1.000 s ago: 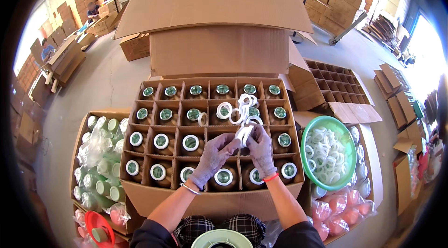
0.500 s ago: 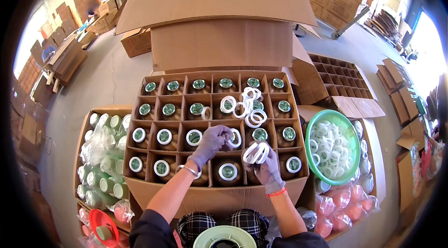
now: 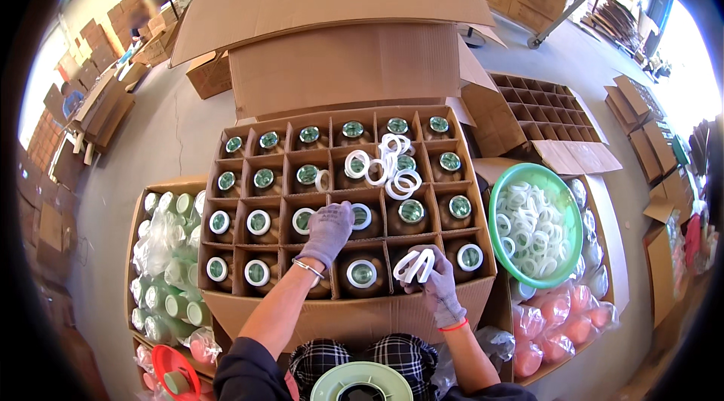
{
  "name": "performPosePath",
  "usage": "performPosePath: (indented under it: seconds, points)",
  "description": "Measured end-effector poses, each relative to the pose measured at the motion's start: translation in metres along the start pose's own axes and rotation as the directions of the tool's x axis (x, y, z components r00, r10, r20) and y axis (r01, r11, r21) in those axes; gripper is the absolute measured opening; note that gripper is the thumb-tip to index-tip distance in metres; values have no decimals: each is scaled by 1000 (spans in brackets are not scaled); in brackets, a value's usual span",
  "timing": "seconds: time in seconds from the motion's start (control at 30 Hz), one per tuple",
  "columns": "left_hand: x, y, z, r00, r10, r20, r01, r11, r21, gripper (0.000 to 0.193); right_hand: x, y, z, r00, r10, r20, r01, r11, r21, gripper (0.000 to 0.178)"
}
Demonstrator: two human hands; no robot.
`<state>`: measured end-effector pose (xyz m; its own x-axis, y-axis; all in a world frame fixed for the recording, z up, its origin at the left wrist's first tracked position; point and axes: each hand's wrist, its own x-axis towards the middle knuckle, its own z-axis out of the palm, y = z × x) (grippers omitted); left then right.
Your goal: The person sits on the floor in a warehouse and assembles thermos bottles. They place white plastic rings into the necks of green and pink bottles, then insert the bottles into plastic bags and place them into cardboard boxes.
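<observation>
Now that the right hand (image 3: pixel 439 285), clutching loose rings (image 3: pixel 413 268), has parted from the left hand (image 3: pixel 330 233), whose grip is unclear, one more bottle (image 3: pixel 361 218) in the box (image 3: pixel 351 318) wears a white ring (image 3: pixel 369 217).

Honestly can't read a single word or number anywhere here. There's some faint print on the back of the left glove (image 3: pixel 329 229), but it's way too blurry, and the cardboard boxes (image 3: pixel 632 105) over on the right have dark marks too small for me to make out.
</observation>
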<state>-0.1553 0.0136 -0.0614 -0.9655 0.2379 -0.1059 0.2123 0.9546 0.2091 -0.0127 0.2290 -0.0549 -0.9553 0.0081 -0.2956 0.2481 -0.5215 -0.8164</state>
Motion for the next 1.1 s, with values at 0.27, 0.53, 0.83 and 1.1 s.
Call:
performPosePath:
  seconds: [0.27,0.53,0.83,1.1]
  points:
    - [-11,18,-25,995,-26,101,8,986,168,21,14,22,11,985,-170,-17,170,985,-5,22]
    - [-66,38,-42,956,292,23,-92,372,-924,20,20,9,23,961,-239,-136,225,968,-110,23]
    - [38,-158,-58,778,-81,-623,-14,989,-147,17,-11,1,67,998,30,-47,-33,998,-55,17]
    - [28,-208,-37,956,153,-250,-79,956,283,15,-12,17,81,995,91,33,-88,992,-94,21]
